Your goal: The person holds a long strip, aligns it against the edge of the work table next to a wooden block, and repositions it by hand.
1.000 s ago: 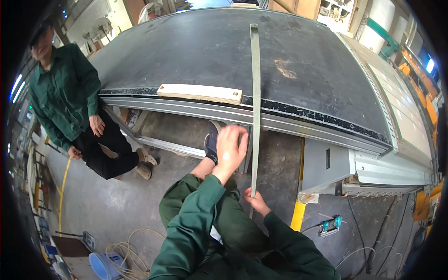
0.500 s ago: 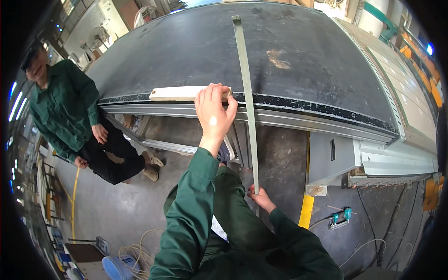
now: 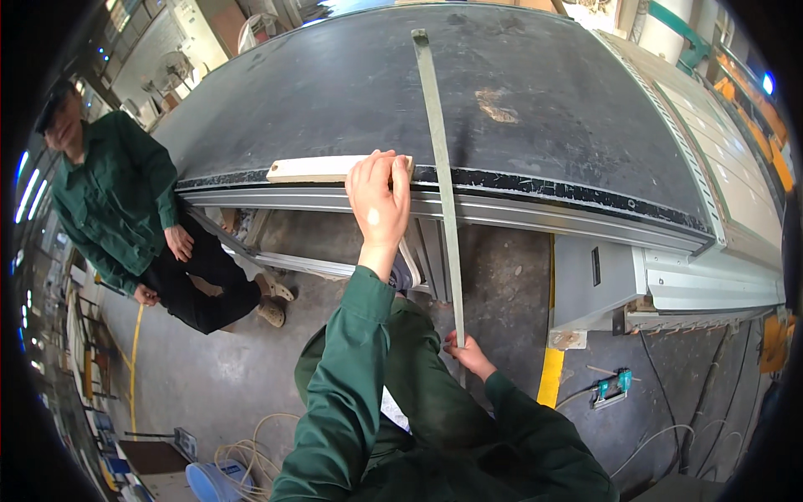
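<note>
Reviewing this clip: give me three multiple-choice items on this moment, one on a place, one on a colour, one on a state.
1. Where does the pale wooden block lie?
A. On the near edge of the dark table
B. On the floor
C. In the blue bucket

2. What colour are the sleeves of the person at work?
A. Orange
B. Green
C. White

3. What is the right hand doing?
A. Hanging free
B. Gripping the lower end of the long thin strip
C. Pressing flat on the table

Answers:
1. A, the block sits along the table's front rim, with the left hand on its right end.
2. B, both forearms are in green cloth.
3. B, its fingers close around the strip, which runs up across the table.
</note>
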`<action>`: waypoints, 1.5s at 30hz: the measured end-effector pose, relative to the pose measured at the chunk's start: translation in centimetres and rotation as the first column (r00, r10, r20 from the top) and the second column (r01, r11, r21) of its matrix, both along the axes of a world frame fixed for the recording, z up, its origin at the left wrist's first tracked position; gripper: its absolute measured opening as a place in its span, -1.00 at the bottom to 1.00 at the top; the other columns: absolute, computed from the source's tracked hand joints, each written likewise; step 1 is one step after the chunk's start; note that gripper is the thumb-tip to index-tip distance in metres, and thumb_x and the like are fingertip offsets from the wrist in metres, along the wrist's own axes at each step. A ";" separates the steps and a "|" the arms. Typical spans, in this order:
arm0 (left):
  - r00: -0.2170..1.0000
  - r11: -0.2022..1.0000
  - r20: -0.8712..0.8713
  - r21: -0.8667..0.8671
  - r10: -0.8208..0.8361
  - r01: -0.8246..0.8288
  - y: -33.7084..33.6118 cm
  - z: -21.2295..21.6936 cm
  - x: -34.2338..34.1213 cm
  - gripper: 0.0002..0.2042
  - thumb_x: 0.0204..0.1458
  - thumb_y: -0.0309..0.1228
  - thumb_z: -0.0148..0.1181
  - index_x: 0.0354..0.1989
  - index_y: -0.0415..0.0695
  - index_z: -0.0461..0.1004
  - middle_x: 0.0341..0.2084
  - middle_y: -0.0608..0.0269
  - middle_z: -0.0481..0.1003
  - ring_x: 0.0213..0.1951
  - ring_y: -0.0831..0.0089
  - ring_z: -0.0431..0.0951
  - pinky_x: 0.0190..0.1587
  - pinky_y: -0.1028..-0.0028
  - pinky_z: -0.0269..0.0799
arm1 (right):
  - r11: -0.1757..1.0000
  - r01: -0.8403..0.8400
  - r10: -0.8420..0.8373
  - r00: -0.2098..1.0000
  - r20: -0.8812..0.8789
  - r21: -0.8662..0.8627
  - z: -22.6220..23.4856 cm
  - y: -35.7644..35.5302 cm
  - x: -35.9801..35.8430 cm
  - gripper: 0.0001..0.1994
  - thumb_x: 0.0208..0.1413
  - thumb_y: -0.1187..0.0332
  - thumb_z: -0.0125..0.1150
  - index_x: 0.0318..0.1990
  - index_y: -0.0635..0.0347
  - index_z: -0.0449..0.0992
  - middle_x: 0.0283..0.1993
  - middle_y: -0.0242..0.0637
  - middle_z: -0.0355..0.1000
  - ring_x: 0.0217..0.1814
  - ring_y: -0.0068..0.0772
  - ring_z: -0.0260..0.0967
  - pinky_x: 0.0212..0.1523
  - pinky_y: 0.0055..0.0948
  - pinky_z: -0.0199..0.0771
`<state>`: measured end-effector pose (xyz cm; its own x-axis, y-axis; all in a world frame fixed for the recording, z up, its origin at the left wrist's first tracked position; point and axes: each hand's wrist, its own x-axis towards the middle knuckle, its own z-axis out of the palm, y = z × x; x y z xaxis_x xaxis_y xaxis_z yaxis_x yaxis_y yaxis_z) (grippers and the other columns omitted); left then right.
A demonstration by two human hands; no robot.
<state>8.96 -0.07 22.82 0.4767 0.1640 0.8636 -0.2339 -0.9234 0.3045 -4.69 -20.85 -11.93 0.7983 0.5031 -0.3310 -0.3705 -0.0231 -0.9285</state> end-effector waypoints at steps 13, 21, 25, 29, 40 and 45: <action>0.999 0.998 -0.025 0.037 -0.044 0.045 -0.4 -0.6 -0.6 -0.74 -0.16 -0.46 0.14 -0.23 -0.14 0.40 -0.16 0.17 0.43 0.03 0.18 0.34 0.19 0.13 0.02 | 1.000 -0.030 0.030 0.999 0.030 -0.008 0.1 -0.3 0.0 -0.76 -0.13 0.48 0.24 -0.25 0.16 0.39 -0.52 -0.44 0.29 -0.48 -0.60 0.24 -0.44 -0.52 0.28; 0.998 0.998 0.039 0.039 0.053 -0.055 -1.8 -0.2 0.5 -0.82 -0.18 -0.44 0.18 -0.35 -0.14 0.40 -0.27 0.20 0.45 -0.12 0.21 0.38 0.03 0.23 0.16 | 1.000 -0.020 0.020 0.999 0.038 0.001 0.7 -0.9 0.3 -0.74 -0.13 0.46 0.24 -0.24 0.16 0.38 -0.49 -0.43 0.30 -0.47 -0.60 0.25 -0.42 -0.53 0.28; 0.994 0.994 0.030 0.025 0.105 -0.105 -0.8 -0.1 0.1 -0.85 -0.14 -0.44 0.20 -0.38 -0.14 0.39 -0.32 0.21 0.47 -0.17 0.22 0.42 -0.07 0.26 0.21 | 0.999 -0.045 0.046 0.998 0.033 -0.019 0.7 -0.3 0.2 -0.75 -0.13 0.46 0.24 -0.24 0.16 0.38 -0.46 -0.41 0.32 -0.45 -0.59 0.26 -0.44 -0.52 0.30; 0.995 0.997 0.058 0.012 0.082 -0.082 -0.7 0.0 -0.4 -0.85 -0.15 -0.43 0.21 -0.39 -0.11 0.42 -0.34 0.20 0.47 -0.22 0.22 0.43 -0.13 0.26 0.24 | 1.000 -0.018 0.018 0.999 -0.037 0.002 0.8 -0.2 -0.3 -0.78 -0.12 0.52 0.10 -0.24 0.20 0.40 -0.45 -0.40 0.36 -0.44 -0.57 0.30 -0.44 -0.53 0.32; 0.998 1.000 -0.052 -0.010 0.018 -0.019 0.5 1.8 -2.0 -0.78 -0.14 -0.36 0.17 -0.29 -0.12 0.41 -0.29 0.23 0.38 -0.16 0.24 0.33 -0.05 0.27 0.16 | 0.999 0.001 0.000 1.000 -0.011 0.052 0.7 0.4 -0.6 -0.76 -0.16 0.62 0.18 -0.31 0.15 0.34 -0.51 -0.50 0.23 -0.51 -0.59 0.25 -0.51 -0.55 0.32; 0.999 0.999 0.046 -0.048 0.011 -0.009 -0.2 1.5 -1.4 -0.79 -0.15 -0.41 0.14 -0.30 -0.16 0.38 -0.25 0.18 0.39 -0.02 0.16 0.32 0.05 0.21 0.11 | 0.996 0.052 -0.051 0.999 -0.015 0.079 1.3 0.4 -0.6 -0.79 -0.13 0.64 0.07 -0.29 0.18 0.34 -0.52 -0.52 0.21 -0.51 -0.63 0.21 -0.49 -0.61 0.26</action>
<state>7.58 -0.27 24.30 0.4348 0.2104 0.8756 -0.2396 -0.9102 0.3377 -5.28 -20.47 -10.66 0.8197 0.4866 -0.3021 -0.3812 0.0698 -0.9219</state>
